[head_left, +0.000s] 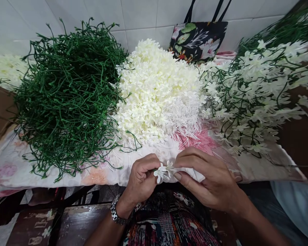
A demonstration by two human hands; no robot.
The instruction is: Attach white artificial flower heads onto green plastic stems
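My left hand (143, 177), with a watch on its wrist, is closed in a fist around the base of white artificial flowers (161, 173); what stem lies inside the fist is hidden. Thumb and fingers of my right hand (207, 177) pinch at the tip of a second small blossom (170, 167) beside it. Both hands are close together at the table's front edge. Behind them lie a heap of loose cream-white petals (151, 85) and a bunch of thin white stamens (182, 112). A large tangle of green plastic stems (69, 92) is at the left.
Assembled white flowers on green stems (256, 99) are piled at the right. A black floral bag (199, 41) leans on the tiled wall (141, 15). A flowered cloth (149, 152) covers the table. More green stems (295, 27) lie at the far right, and a wooden bench (84, 218) is below.
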